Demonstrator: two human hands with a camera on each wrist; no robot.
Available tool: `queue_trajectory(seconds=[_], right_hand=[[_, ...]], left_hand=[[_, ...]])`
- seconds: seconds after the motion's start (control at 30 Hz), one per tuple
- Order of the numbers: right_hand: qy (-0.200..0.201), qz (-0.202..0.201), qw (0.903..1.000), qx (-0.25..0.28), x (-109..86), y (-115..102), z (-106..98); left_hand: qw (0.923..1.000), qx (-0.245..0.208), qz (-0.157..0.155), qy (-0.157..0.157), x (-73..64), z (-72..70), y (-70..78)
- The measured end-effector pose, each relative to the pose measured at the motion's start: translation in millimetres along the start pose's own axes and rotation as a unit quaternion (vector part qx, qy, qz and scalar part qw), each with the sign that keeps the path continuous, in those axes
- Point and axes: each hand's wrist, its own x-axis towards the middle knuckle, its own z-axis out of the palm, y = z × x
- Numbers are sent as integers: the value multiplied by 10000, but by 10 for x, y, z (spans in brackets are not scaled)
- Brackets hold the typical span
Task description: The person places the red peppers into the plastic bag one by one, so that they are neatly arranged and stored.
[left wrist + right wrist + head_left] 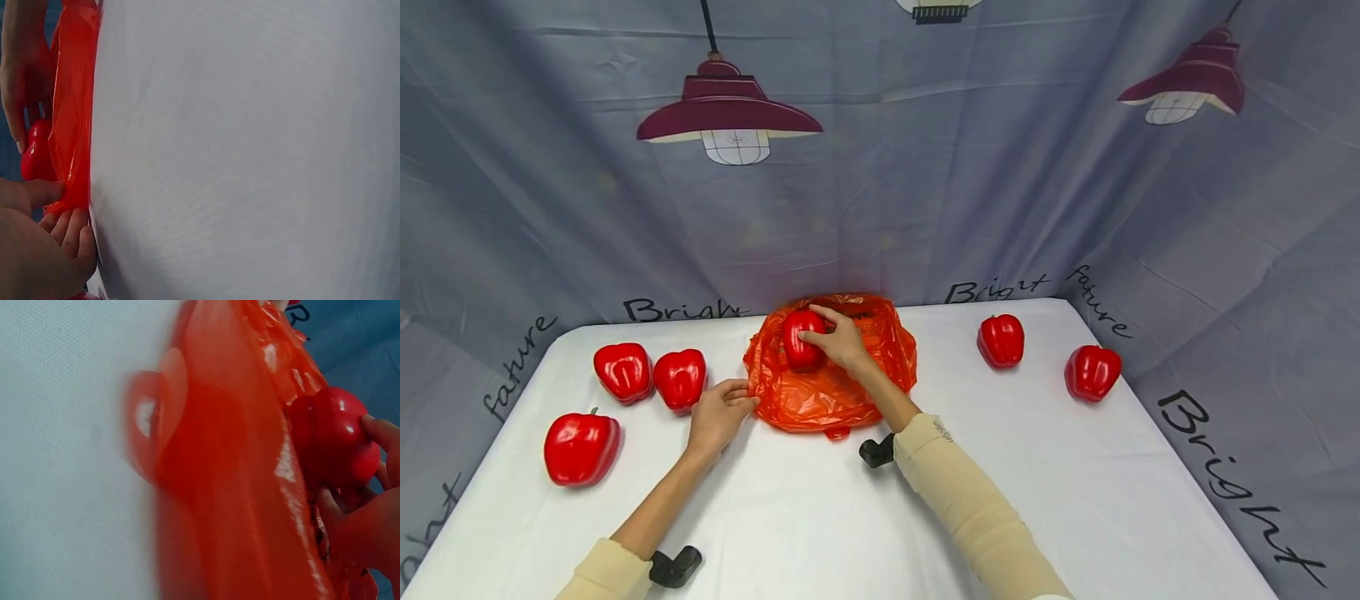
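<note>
An orange-red plastic bag point(820, 408) lies spread with its mouth facing up at the back middle of the table. My right hand point(844, 340) grips a red bell pepper point(801, 350) over the bag's opening, thumb and fingers on its sides. In the right wrist view this bell pepper point(331, 434) shows its lobed end beside the bag's wall point(231, 469). At the bag's left side my left hand point(721, 415) pinches the rim. The left wrist view has the thumb and fingers of this hand point(44, 244) on either side of the plastic point(75, 144).
Left of the bag lie three more red bell peppers: one at the back point(623, 372), one beside it point(681, 380) close to my left hand, and one nearer point(582, 448). Two others, one point(1001, 341) and another point(1093, 372), lie at right. A printed curtain point(880, 192) hangs behind the white table point(820, 517).
</note>
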Motion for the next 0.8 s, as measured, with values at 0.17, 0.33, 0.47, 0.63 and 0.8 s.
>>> queue_trajectory(seconds=[0.17,0.33,0.47,0.63,0.8], right_hand=[[-28,-84,10000,39,-4,20,42],[9,-137,9999,-35,-1,10,76],[-24,-146,9998,-149,11,-1,108],[-101,-139,9998,-134,35,5,149],[-125,-154,9997,-129,48,7,181]], left_hand=[[10000,5,30,17,1,1,-4],[10000,10,53,13,4,5,-12],[10000,34,77,31,4,2,-16],[10000,45,76,-3,9,-2,-17],[9999,64,80,-5,17,-5,-21]])
